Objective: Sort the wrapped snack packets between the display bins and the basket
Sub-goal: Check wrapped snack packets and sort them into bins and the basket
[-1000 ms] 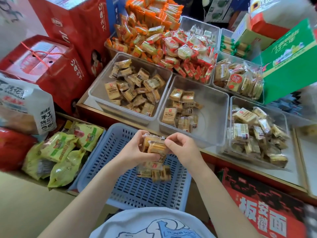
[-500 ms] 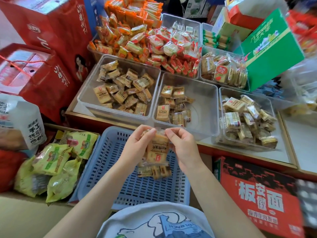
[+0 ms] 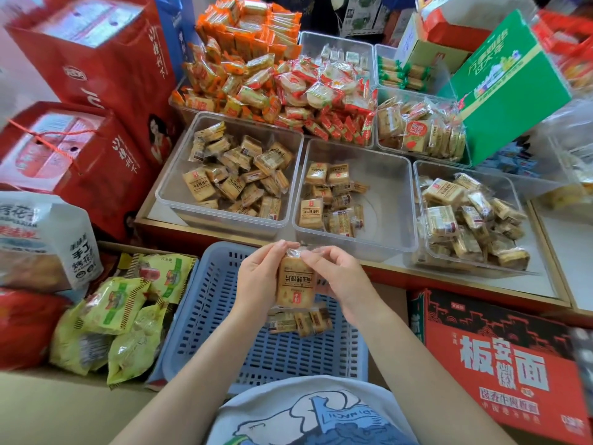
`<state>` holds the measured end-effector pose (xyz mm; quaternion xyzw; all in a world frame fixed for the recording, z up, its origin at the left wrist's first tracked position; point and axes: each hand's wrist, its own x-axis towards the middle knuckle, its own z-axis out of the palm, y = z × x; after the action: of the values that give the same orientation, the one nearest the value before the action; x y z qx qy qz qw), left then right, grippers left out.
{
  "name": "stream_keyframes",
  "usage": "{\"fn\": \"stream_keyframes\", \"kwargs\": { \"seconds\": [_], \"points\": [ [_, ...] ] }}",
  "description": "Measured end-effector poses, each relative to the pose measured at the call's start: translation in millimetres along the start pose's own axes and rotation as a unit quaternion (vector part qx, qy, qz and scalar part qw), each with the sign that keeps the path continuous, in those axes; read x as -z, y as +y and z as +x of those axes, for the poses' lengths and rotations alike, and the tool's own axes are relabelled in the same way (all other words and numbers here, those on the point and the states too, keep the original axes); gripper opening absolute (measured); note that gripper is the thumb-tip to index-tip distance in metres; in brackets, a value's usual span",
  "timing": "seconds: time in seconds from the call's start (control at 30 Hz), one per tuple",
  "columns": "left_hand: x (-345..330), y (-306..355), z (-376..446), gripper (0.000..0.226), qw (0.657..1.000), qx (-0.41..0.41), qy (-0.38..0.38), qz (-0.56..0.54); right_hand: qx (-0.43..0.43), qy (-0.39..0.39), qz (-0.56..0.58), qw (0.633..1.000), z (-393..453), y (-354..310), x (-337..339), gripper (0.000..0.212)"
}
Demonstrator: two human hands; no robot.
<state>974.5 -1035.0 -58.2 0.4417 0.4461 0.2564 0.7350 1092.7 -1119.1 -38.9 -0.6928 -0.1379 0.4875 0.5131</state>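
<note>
Above the blue slotted basket (image 3: pixel 224 319), my left hand (image 3: pixel 258 282) and my right hand (image 3: pixel 337 281) together hold one tan wrapped snack packet (image 3: pixel 293 281) upright, pinching its clear top edge. A few more tan packets (image 3: pixel 300 321) lie on the basket floor just below. Beyond the basket stand clear display bins: the left bin (image 3: pixel 173 191) is heaped with tan packets, the middle bin (image 3: pixel 385 200) has a small pile on its left side, and the right bin (image 3: pixel 420 175) holds several packets.
Further bins at the back hold orange packets (image 3: pixel 237 59) and red-and-white packets (image 3: pixel 324 94). Red gift boxes (image 3: pixel 80 162) stand at left, green snack bags (image 3: pixel 115 319) beside the basket, a green carton (image 3: pixel 510 85) at back right, a red noodle box (image 3: pixel 500 364) at right.
The packet held between both hands has turned upright, so its printed face shows. The view has shifted a little lower and left; the hands stay over the basket.
</note>
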Motion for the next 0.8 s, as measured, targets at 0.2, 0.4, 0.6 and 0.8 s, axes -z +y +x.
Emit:
{"fn": "stream_keyframes", "kwargs": {
  "seconds": [0.2, 0.4, 0.6, 0.8],
  "points": [
    [0.6, -4.2, -0.2, 0.023, 1.0, 0.006, 0.021, -0.001, 0.006, -0.035, -0.06, 0.998, 1.1, 4.6, -1.2, 0.027],
    [4.9, -3.4, 2.3, 0.028, 0.999, 0.012, -0.043, 0.009, 0.021, -0.084, -0.025, 0.996, 5.3, -7.6, 22.6, 0.039],
    [6.5, -8.3, 3.8, 0.029, 0.998, -0.009, -0.057, 0.037, 0.045, -0.062, -0.06, 0.995, 5.3, -6.0, 22.0, 0.022],
    [-1.7, -8.8, -0.2, 0.032, 0.993, 0.002, -0.069, 0.099, 0.002, 0.003, -0.11, 0.994, 5.9, 1.9, 4.0, 0.035]
  ]
}}
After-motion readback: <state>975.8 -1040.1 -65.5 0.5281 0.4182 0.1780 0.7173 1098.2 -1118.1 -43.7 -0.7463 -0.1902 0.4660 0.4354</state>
